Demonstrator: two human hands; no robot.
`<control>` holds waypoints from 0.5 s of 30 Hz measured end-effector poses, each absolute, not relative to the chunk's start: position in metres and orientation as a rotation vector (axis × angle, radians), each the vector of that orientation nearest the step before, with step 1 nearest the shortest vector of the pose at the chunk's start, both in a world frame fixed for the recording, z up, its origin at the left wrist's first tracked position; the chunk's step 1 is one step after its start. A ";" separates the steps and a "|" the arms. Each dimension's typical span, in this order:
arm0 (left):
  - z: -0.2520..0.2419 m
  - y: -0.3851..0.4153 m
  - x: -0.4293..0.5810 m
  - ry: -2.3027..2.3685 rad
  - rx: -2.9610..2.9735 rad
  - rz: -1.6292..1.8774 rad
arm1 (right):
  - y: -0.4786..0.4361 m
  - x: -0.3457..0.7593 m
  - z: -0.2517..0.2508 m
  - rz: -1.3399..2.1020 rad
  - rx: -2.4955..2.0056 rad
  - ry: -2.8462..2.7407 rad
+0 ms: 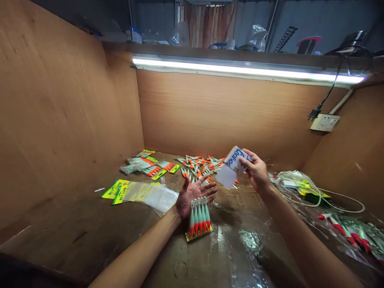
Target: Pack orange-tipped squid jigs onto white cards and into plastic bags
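Note:
My left hand [195, 194] is palm up with its fingers spread, at the top of a pack of orange and pale green lures [200, 218] that lies near the middle of the table. My right hand [255, 170] pinches a white card with blue handwriting [235, 160], and a blank white piece [226, 177] hangs below it. Behind my hands is a pile of loose lures [195, 164]. Clear bags with yellow headers [127, 192] lie to the left of my left hand.
Packed lures [142, 165] lie at the back left. On the right are a white cable [345, 209], yellow-green packaging [310, 192] and red-tipped lures [357, 238]. Wooden walls enclose the table [99, 244]. A black plug [314, 113] hangs beside a wall socket [325, 122].

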State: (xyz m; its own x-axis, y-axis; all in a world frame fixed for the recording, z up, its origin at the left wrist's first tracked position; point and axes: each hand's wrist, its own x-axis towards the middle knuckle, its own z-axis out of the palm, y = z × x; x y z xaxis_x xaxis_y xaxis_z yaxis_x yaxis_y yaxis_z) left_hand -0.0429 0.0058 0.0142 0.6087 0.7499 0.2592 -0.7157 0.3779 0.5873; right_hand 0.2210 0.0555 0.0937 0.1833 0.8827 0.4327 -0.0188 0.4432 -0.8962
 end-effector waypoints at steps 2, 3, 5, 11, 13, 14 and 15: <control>0.016 0.006 -0.044 0.042 0.712 0.943 | 0.045 0.247 0.069 0.504 -1.200 -1.312; 0.017 0.006 -0.044 0.040 0.708 0.943 | 0.036 0.252 0.055 0.306 -1.296 -1.344; 0.018 0.006 -0.043 0.043 0.706 0.935 | 0.015 0.248 0.029 0.162 -1.358 -1.445; 0.023 -0.002 -0.033 0.060 0.734 0.964 | -0.033 0.165 -0.010 1.316 -1.034 -1.848; 0.025 -0.003 -0.032 0.067 0.747 0.991 | -0.034 0.149 -0.010 1.485 -0.966 -1.786; 0.025 -0.003 -0.033 0.081 0.754 1.003 | -0.033 0.146 -0.009 1.521 -0.974 -1.744; 0.025 -0.003 -0.034 0.103 0.759 1.011 | -0.031 0.145 -0.007 1.533 -0.994 -1.699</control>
State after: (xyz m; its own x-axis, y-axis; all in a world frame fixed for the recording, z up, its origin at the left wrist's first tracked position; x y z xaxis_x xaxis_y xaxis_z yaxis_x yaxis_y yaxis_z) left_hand -0.0345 -0.0029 0.0254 0.5491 0.7951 0.2575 -0.7268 0.3021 0.6168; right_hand 0.1454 -0.0311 -0.0066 -0.5128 0.8580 -0.0294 0.1176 0.0362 -0.9924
